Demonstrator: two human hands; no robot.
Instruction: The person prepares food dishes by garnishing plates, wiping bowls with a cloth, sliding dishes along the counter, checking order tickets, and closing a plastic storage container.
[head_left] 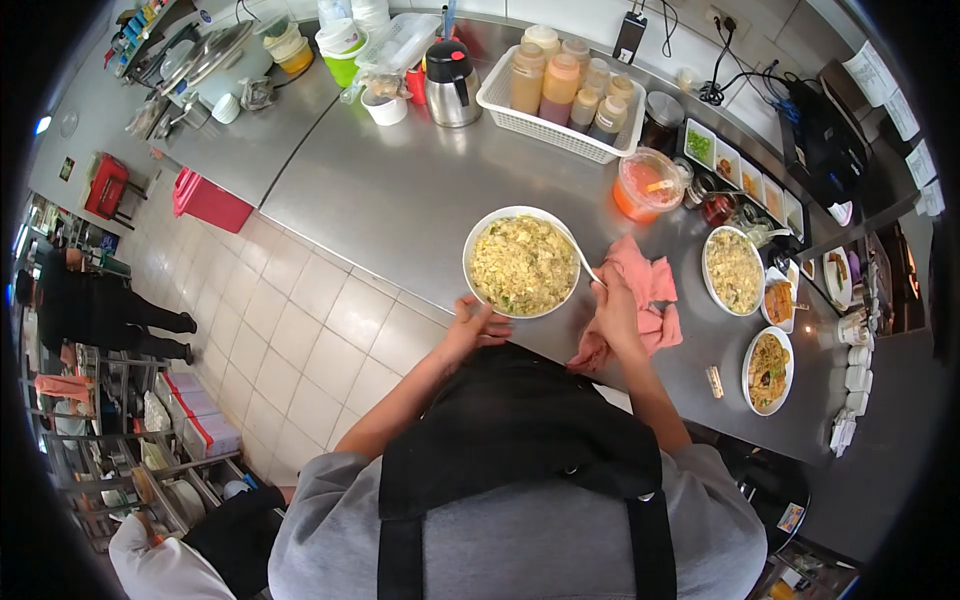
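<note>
A white bowl (470,275) heaped with fried rice (525,262) stands near the counter's front edge. My left hand (476,326) is at its lower left rim, fingers apart and seeming to touch the bowl's side. In my right hand (616,306) is the handle of a white spoon (584,258), its upper part leaning over the bowl's right rim. Under and beside that hand lies a crumpled pink cloth (655,283).
To the right are another rice bowl (733,270) and a noodle bowl (768,370). Behind stand a basket (590,146) of sauce bottles, an orange-red drink tub (645,188) and a steel thermos (452,85). Two other people (100,295) are at the left.
</note>
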